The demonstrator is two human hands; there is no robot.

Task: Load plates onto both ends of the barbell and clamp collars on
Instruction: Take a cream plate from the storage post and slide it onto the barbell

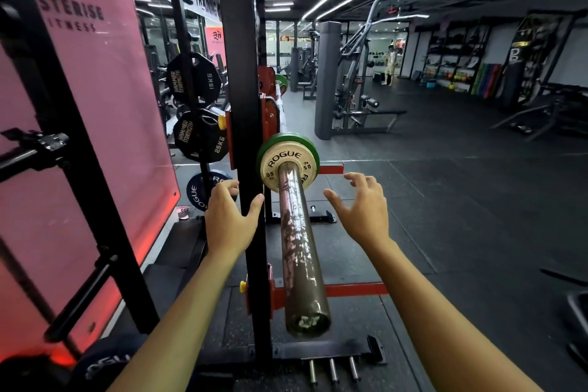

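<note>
The barbell sleeve (299, 251) points straight at me from the rack. At its inner end sit a green plate (313, 149) and, in front of it, a small cream Rogue plate (273, 162). No collar shows on the sleeve. My left hand (230, 216) is open, fingers spread, beside the black rack upright (245, 105), left of the sleeve. My right hand (362, 204) is open on the sleeve's right, fingers spread and apart from it. Neither hand touches the plates. A green plate (281, 79) shows at the bar's far end.
Black Hammer Strength plates, 15 kg (194, 78) and 25 kg (200, 135), hang on storage pegs at left, with a dark Rogue plate (199, 192) lower down. Red safety arms (350, 289) cross under the sleeve. Machines and a person (390, 64) stand far off on the rubber floor.
</note>
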